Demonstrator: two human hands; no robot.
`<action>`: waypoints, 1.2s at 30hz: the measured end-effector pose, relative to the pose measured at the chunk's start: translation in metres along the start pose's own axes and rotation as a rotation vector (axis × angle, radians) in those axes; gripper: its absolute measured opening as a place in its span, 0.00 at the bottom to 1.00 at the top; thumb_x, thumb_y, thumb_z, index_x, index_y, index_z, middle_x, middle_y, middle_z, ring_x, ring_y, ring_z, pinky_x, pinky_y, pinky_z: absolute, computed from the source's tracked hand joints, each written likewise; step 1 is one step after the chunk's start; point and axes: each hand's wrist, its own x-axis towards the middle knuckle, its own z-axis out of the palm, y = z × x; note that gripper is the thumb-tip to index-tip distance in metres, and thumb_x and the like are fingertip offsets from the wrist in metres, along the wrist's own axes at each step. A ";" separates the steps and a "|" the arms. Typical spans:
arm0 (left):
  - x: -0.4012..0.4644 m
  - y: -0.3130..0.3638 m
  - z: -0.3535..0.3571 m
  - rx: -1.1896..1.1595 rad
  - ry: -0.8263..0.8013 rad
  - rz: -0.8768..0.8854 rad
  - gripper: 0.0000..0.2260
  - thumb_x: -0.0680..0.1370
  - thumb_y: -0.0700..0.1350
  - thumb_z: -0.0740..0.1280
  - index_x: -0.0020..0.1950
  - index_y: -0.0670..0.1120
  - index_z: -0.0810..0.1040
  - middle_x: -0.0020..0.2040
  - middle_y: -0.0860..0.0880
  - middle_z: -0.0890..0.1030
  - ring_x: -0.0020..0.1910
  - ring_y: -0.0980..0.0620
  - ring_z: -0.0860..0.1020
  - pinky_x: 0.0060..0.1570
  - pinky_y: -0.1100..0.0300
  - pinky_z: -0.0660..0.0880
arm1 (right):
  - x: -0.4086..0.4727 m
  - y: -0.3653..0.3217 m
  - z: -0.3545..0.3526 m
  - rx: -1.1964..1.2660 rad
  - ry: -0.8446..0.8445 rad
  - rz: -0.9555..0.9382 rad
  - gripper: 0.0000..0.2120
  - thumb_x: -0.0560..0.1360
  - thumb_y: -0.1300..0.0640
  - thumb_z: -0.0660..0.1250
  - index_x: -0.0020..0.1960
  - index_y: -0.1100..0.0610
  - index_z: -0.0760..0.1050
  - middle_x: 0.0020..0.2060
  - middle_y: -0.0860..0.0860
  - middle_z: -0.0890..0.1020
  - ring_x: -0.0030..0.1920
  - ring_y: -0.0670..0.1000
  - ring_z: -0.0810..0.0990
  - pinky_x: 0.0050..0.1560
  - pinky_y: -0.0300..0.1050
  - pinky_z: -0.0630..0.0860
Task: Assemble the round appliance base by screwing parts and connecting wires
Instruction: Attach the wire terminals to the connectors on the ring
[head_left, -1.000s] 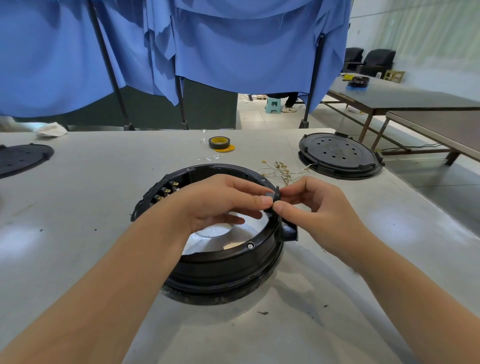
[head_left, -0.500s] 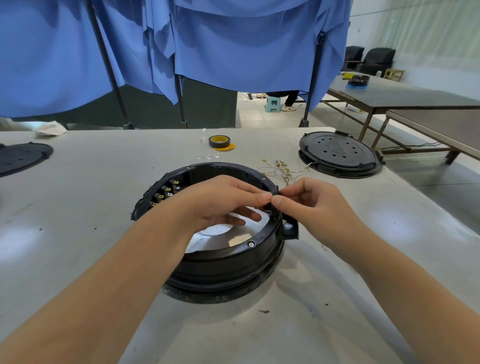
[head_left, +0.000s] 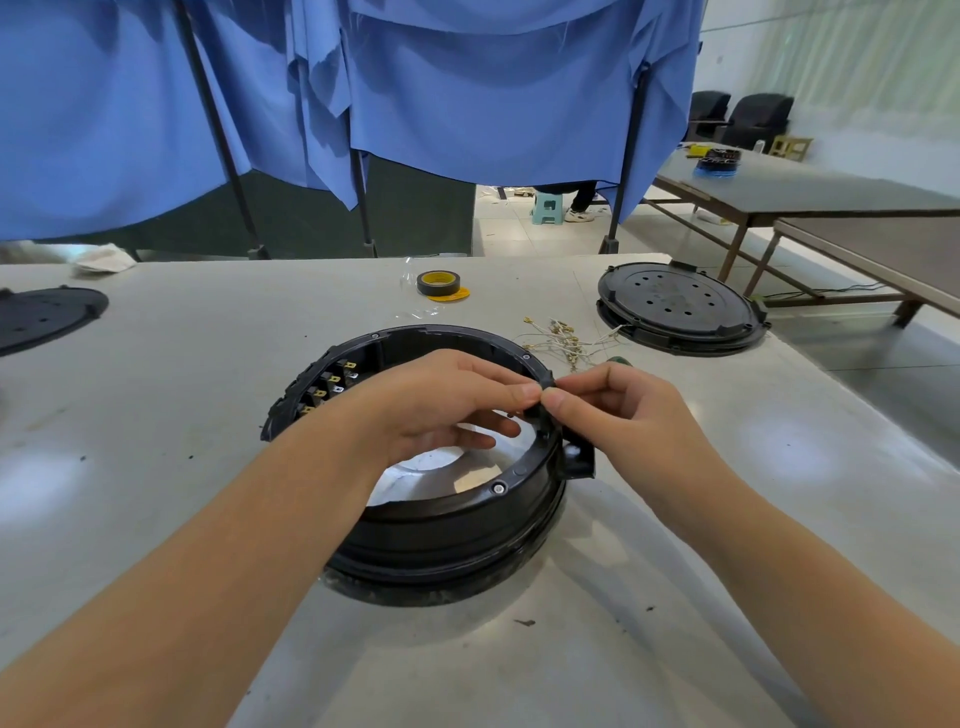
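A black round appliance base (head_left: 447, 525) stands on the grey table in front of me, open on top, with brass terminals (head_left: 332, 387) along its inner left wall. My left hand (head_left: 441, 400) reaches across the ring and my right hand (head_left: 628, 415) meets it at the right rim. Both pinch a small black part (head_left: 540, 402) sitting at that rim, just above a black bracket (head_left: 574, 457) on the ring's outside. A bundle of thin wires with brass connectors (head_left: 561, 338) lies behind the ring.
A black round lid (head_left: 680, 306) lies at the back right, another black disc (head_left: 41, 317) at the far left. A roll of black and yellow tape (head_left: 439, 285) sits behind the ring. Blue cloth hangs beyond the table; other tables stand to the right.
Both hands have stayed at the right rim, with only slight finger movement on the small black part. The ring has not moved.
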 end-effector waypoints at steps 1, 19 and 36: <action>0.000 0.000 0.000 -0.002 -0.001 0.003 0.08 0.75 0.46 0.71 0.52 0.49 0.85 0.44 0.51 0.85 0.44 0.54 0.82 0.54 0.53 0.78 | 0.000 0.000 0.000 0.008 0.002 0.002 0.08 0.70 0.54 0.74 0.47 0.55 0.80 0.39 0.49 0.86 0.41 0.46 0.85 0.43 0.36 0.80; -0.001 0.000 -0.001 -0.018 0.013 0.058 0.06 0.73 0.46 0.73 0.48 0.53 0.86 0.42 0.53 0.85 0.43 0.55 0.80 0.44 0.60 0.77 | 0.002 0.000 -0.003 0.090 -0.030 -0.026 0.06 0.71 0.59 0.73 0.48 0.56 0.80 0.41 0.51 0.86 0.43 0.48 0.85 0.44 0.38 0.79; -0.001 0.001 -0.003 -0.031 -0.011 0.077 0.07 0.70 0.46 0.74 0.46 0.56 0.86 0.42 0.53 0.85 0.43 0.56 0.81 0.40 0.62 0.76 | 0.001 -0.002 -0.004 0.070 -0.072 -0.081 0.05 0.71 0.60 0.73 0.46 0.53 0.79 0.41 0.50 0.85 0.42 0.50 0.85 0.40 0.38 0.78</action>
